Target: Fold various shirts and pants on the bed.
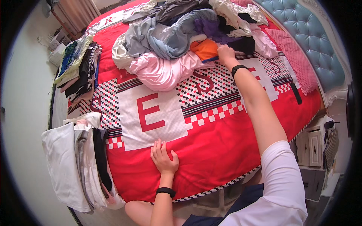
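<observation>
My right hand (226, 54) reaches to the near side of a heap of loose clothes and grips an orange garment with a blue edge (204, 49). Left of that garment, a pink garment (167, 72) bulges out toward me. Grey-blue clothing (169, 34) lies behind it, and a purple and black piece (220, 34) sits to the right. My left hand (164, 158) rests palm down on the red bedspread (215, 147), fingers spread, holding nothing. Both wrists wear black bands.
Folded clothes form one stack (77, 67) at the bed's left edge and another, mostly white, pile (62, 166) nearer me. A pink pillow (294, 59) leans by the tufted blue headboard (314, 39). A white bedside cabinet (309, 149) stands at right.
</observation>
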Demonstrator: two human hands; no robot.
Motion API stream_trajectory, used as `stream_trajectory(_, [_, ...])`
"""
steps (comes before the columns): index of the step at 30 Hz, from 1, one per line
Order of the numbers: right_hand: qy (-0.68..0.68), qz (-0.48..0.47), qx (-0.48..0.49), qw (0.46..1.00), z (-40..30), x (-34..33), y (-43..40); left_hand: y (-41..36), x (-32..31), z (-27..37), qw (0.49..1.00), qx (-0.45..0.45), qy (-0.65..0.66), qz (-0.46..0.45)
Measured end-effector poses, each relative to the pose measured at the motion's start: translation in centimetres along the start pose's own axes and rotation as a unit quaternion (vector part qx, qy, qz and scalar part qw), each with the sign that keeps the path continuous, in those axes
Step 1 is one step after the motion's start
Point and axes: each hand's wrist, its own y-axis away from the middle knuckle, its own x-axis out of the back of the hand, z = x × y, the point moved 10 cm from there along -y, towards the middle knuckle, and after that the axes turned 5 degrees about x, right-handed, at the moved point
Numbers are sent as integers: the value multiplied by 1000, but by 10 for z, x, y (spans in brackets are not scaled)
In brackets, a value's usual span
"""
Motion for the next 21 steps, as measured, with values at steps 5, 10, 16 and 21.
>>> stream_trajectory(5, [-90,48,100,990,-11,18,27,-2,8,2,1000,-6,2,8])
stream_trajectory(10, [-301,-14,350,887,-83,59,193,6,10,-1,1000,-11,-13,19])
stream_trajectory(16, [-445,-313,475,692,-112,148,509,21,8,5,996,-29,-82,26])
stream_trajectory(21, [-641,-203,244,699,-38,263,500,29,37,66,996,-25,36,-76])
